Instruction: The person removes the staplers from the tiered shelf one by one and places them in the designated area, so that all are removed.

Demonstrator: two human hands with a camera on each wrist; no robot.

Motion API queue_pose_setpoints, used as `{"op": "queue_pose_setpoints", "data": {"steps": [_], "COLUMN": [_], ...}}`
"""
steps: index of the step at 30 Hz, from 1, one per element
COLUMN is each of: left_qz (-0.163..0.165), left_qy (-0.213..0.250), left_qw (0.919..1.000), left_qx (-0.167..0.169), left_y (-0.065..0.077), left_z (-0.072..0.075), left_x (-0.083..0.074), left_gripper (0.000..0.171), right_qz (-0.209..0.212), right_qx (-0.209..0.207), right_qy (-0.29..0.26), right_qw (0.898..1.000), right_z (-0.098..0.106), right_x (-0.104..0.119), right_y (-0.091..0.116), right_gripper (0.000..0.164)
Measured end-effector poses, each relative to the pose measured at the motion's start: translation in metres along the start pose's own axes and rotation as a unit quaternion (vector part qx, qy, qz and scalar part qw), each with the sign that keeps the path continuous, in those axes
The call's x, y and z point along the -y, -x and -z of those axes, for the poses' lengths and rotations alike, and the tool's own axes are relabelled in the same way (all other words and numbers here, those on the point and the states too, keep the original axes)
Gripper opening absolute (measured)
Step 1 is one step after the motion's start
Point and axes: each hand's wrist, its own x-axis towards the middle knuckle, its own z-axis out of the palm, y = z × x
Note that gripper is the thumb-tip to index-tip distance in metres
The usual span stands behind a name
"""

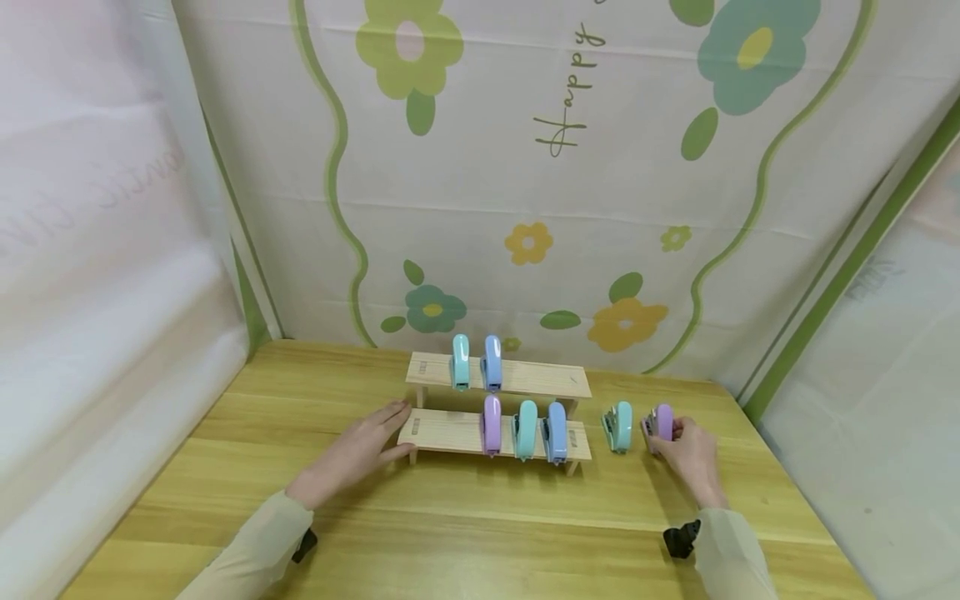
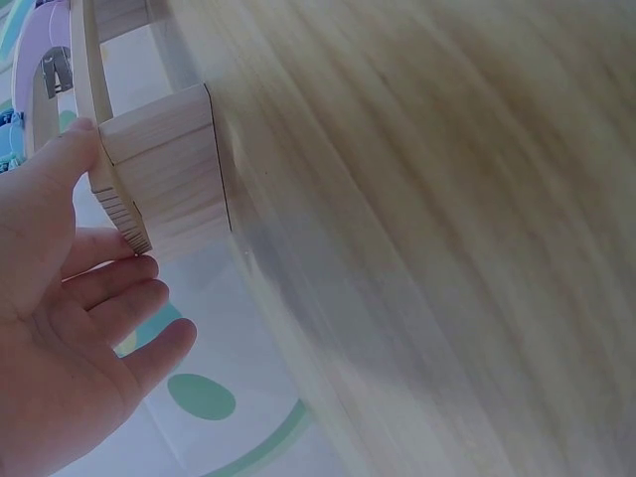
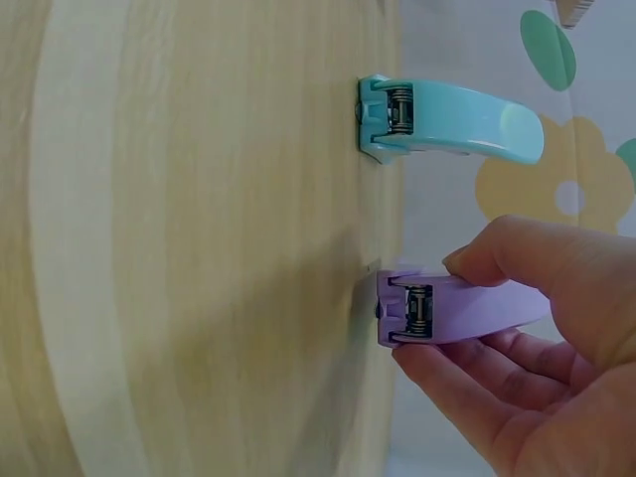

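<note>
At the right, my right hand (image 1: 690, 454) pinches a purple stapler (image 3: 477, 310) between thumb and fingers, at the tabletop. A teal stapler (image 1: 619, 427) stands just left of it, apart. My left hand (image 1: 360, 450) holds the left end of the lower step of a wooden rack (image 1: 446, 431), thumb at the front edge and fingers at the back corner. On that step stand a purple stapler (image 1: 491, 425), a teal stapler (image 1: 526, 429) and a blue stapler (image 1: 556, 432). A teal stapler (image 1: 461, 362) and a blue stapler (image 1: 492, 363) stand on the upper step (image 1: 543, 379).
The wooden table (image 1: 480, 533) runs up to a flower-printed cloth (image 1: 480, 183) behind the rack. More cloth hangs at the left and right sides. Dark wrist devices show at both sleeves.
</note>
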Motion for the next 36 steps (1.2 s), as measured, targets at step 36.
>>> {"op": "queue_pose_setpoints", "data": {"steps": [36], "left_qz": [0.009], "left_qy": [0.004], "left_qw": [0.9999], "left_qx": [0.007], "left_y": [-0.0022], "left_z": [-0.0037], "left_x": [0.0025], "left_gripper": [0.068], "right_qz": [-0.006], "right_qx": [0.017], "right_qy": [-0.007], "right_qw": [1.0], "right_z": [-0.0055], "right_x": [-0.0055], "right_y": [-0.0038], "right_gripper": [0.047]}}
